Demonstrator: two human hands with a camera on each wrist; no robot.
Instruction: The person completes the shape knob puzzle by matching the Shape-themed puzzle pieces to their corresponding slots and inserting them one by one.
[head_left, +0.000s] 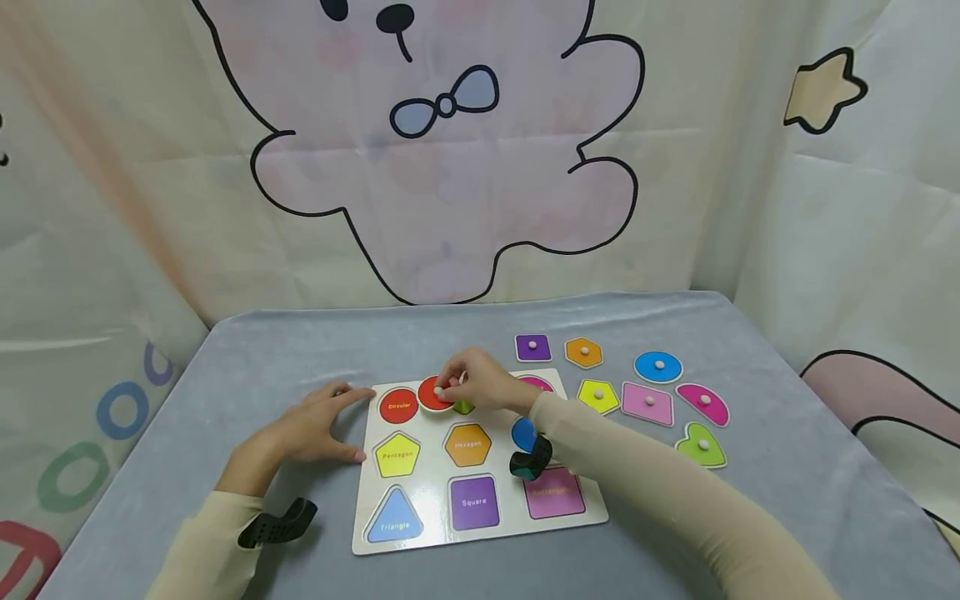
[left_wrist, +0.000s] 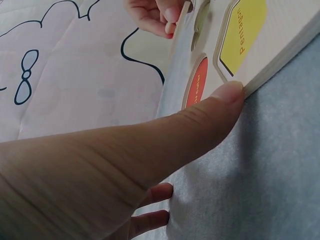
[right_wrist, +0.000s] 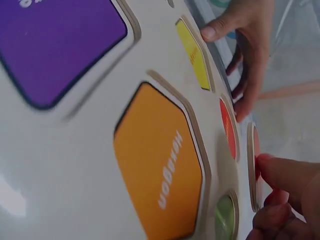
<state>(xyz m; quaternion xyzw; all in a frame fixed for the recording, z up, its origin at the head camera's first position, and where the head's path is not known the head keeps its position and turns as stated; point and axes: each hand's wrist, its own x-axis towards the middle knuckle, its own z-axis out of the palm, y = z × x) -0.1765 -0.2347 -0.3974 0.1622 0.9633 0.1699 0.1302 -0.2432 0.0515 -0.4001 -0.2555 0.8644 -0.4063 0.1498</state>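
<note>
My right hand (head_left: 483, 383) pinches the knob of a red round puzzle piece (head_left: 429, 398). That piece is above the far edge of a white shape puzzle board (head_left: 433, 479), just right of the red recess labelled Circular (head_left: 398, 406). In the right wrist view the red piece (right_wrist: 253, 170) is tilted on edge, apart from the recess. With fingers spread, my left hand (head_left: 311, 427) touches the board's left edge; its thumb (left_wrist: 215, 112) presses the corner near the yellow Pentagon recess (left_wrist: 243, 32). The right hand and sleeve hide part of the board's top row and right column.
Right of the board lie loose knobbed pieces: purple square (head_left: 525, 342), orange hexagon (head_left: 574, 355), blue oval (head_left: 648, 359), yellow pentagon (head_left: 588, 400), pink rectangle (head_left: 637, 411), magenta half-round (head_left: 693, 392) and green heart (head_left: 692, 457). Grey cloth (head_left: 300, 342) covers the table; printed curtains (head_left: 450, 192) surround it.
</note>
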